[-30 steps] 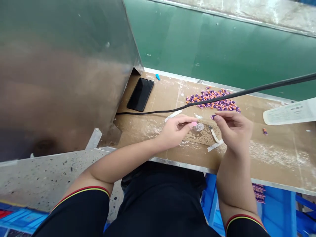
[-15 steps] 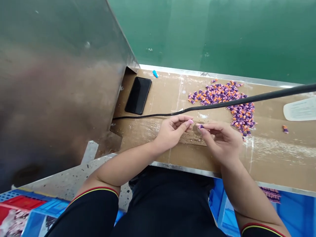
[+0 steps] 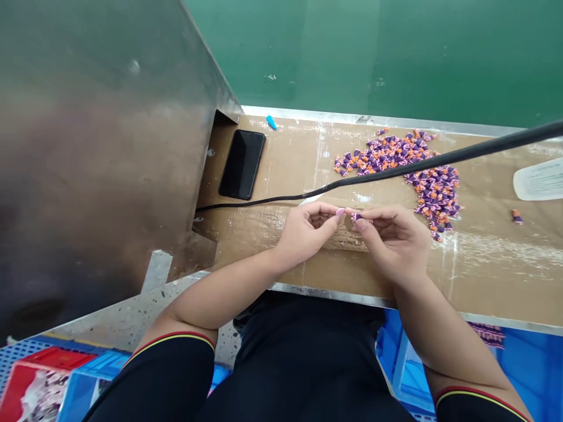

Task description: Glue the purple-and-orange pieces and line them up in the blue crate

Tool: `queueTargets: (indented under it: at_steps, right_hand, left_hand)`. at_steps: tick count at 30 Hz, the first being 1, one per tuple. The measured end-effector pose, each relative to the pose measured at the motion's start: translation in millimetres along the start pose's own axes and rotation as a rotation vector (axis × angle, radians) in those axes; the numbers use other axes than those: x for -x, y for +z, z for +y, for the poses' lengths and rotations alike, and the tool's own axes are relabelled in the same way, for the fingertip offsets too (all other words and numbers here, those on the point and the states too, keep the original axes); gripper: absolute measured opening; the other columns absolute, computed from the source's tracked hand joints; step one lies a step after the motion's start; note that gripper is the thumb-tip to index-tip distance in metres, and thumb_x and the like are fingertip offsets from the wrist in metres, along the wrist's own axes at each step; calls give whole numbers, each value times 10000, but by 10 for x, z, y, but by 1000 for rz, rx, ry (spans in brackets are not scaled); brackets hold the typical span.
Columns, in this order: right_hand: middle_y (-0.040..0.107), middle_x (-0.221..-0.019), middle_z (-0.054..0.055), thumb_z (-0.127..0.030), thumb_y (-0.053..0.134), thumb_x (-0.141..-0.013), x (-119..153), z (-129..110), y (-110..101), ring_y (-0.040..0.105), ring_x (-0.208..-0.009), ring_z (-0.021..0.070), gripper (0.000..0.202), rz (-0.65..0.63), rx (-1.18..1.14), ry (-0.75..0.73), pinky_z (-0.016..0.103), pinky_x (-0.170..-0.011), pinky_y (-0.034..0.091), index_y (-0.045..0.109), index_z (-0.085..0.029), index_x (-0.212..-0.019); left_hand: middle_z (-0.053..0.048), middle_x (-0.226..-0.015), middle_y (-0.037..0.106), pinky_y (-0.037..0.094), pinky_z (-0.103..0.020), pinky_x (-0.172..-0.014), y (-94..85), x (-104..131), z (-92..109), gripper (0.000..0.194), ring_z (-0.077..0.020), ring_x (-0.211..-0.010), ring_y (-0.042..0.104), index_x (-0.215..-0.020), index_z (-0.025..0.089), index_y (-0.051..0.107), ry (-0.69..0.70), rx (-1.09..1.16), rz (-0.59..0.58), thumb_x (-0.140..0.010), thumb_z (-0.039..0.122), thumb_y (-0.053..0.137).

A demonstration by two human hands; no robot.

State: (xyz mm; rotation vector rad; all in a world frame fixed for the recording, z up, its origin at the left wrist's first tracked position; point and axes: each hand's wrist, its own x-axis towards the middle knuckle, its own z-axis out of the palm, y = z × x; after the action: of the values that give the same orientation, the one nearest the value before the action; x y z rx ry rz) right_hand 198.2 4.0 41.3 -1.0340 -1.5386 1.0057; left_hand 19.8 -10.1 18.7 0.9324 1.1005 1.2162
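Between thumb and forefinger, my left hand [image 3: 307,230] pinches a small pink piece [image 3: 340,212]; it could also be a fingernail tip, but its colour stands out from the skin. My right hand [image 3: 396,240] is closed on a tiny purple-and-pink figure [image 3: 356,217]. The fingertips of both hands almost meet over the cardboard. Beyond my right hand lies a spread pile of similar small figures [image 3: 435,193] in purple, pink and orange. One single figure [image 3: 517,216] lies apart at the right.
A black cable [image 3: 325,187] crosses above the cardboard-covered bench [image 3: 484,281]. Left of it lie a phone [image 3: 241,164] and a blue cap-like piece [image 3: 271,122]. A metal panel [image 3: 101,164] rises at left. A whitish translucent scoop-like piece [image 3: 539,180] sits at right; blue bins [image 3: 532,369] stand below.
My hands have drawn closer together, so the pink piece and the figure are nearer each other. The whole view has shifted slightly.
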Motion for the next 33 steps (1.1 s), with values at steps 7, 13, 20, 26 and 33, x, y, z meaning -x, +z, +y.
queueTargets:
  at_steps: [7,13,20,26,33]
  right_hand:
    - [864,-974,32,-247,829,-979,-31,4,-33,847,-833,184,39,-61,3,-13,280,-755,719,796,-249,-998]
    - [867,-963,22,-230,823,-973,-22,46,-65,832,-803,190,70,18,265,-200,308,-714,699,812,-262,-1034]
    - [862,-976,19,-147,808,-958,14,73,21,836,-847,199,164,39,251,-302,326,-765,698,788,-272,-1062]
    - [866,-968,8,-147,801,-973,-1,73,-3,839,-810,192,201,27,326,-363,304,-731,699,795,-286,-1119]
    - [874,-973,4,-130,802,-974,-26,43,2,847,-808,198,193,22,369,-403,301,-716,696,801,-286,-1088]
  left_hand:
    - [-62,-790,763,521,-239,-595,-16,-18,-2,453,-119,-650,629,-973,165,854,-107,-86,-81,-879,608,852]
    - [-34,-809,770,570,-225,-688,13,-29,54,323,-102,-717,639,-927,248,897,-6,87,-30,-861,564,901]
    - [-52,-875,839,651,-204,-755,67,17,78,326,-105,-753,752,-883,266,892,-128,352,7,-715,509,1028]
    - [-79,-990,862,696,-247,-883,76,65,61,273,-143,-862,813,-942,257,894,-90,330,16,-794,464,992]
    - [-83,-1009,862,712,-311,-919,78,66,37,293,-183,-899,823,-948,252,895,-50,273,32,-797,487,983]
